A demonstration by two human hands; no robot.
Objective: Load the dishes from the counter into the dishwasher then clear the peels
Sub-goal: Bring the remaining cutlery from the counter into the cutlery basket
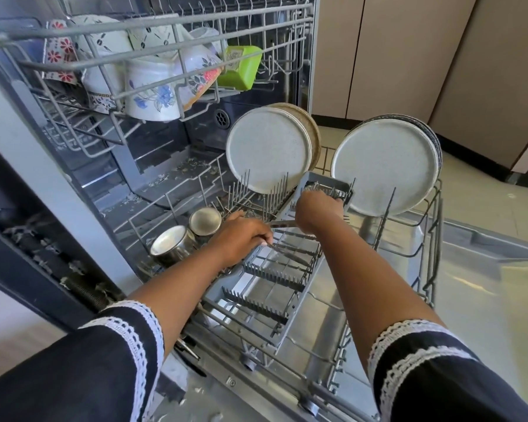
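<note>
The dishwasher's lower rack [432,239] is pulled out over the open door. A grey cutlery basket [269,306] runs down its middle. My left hand [241,236] grips a bunch of metal cutlery [290,254] over the basket's middle. At the basket's far end, my right hand [316,208] is curled round a piece of cutlery, whose tines [346,219] show just beyond the hand. Two grey plates [269,147] [384,166] stand upright in the rack behind the hands. Two steel cups [205,220] [169,242] lie at the rack's left.
The upper rack [153,28] juts out above left, holding patterned bowls [153,95] and a green container [241,68]. Debris lies on the dishwasher floor [171,178]. The open door [470,269] extends right. Beige cabinets [409,56] stand behind, on a tiled floor.
</note>
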